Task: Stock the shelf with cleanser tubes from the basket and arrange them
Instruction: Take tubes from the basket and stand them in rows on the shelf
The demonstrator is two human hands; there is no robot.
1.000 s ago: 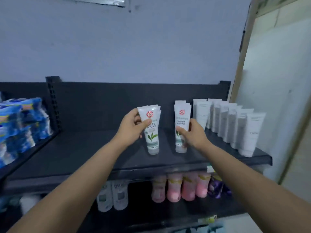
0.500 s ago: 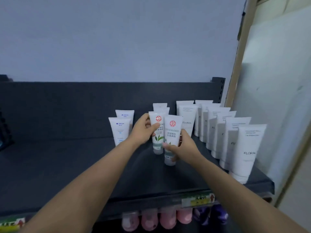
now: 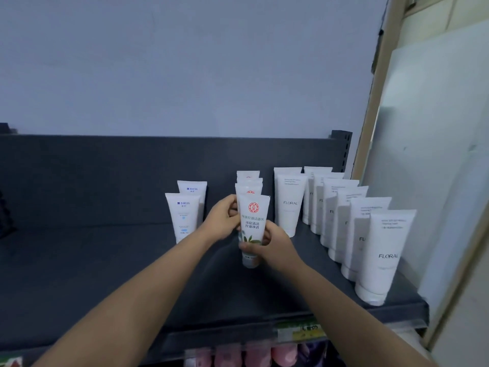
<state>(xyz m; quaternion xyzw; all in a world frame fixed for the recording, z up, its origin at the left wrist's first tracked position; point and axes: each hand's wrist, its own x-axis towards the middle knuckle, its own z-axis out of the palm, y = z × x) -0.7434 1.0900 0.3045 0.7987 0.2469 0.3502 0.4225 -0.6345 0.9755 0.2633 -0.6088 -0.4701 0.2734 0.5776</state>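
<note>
On the dark shelf (image 3: 111,266) a white cleanser tube with a red seal and green leaf (image 3: 252,223) stands cap down at the front of a short row of like tubes (image 3: 248,181). My right hand (image 3: 272,246) grips its lower part. My left hand (image 3: 223,221) holds the left edge of this row, fingers on the tube just behind the front one. The basket is out of sight.
Two white tubes with blue print (image 3: 184,215) stand to the left. Rows of white FLORAL tubes (image 3: 383,250) fill the shelf's right end by a pale wall panel (image 3: 436,154). Pink bottles (image 3: 254,356) sit on the lower shelf. The shelf's left half is bare.
The two tubes I held side by side have come together into one row, the right-hand one now in front. The view moved closer and to the right.
</note>
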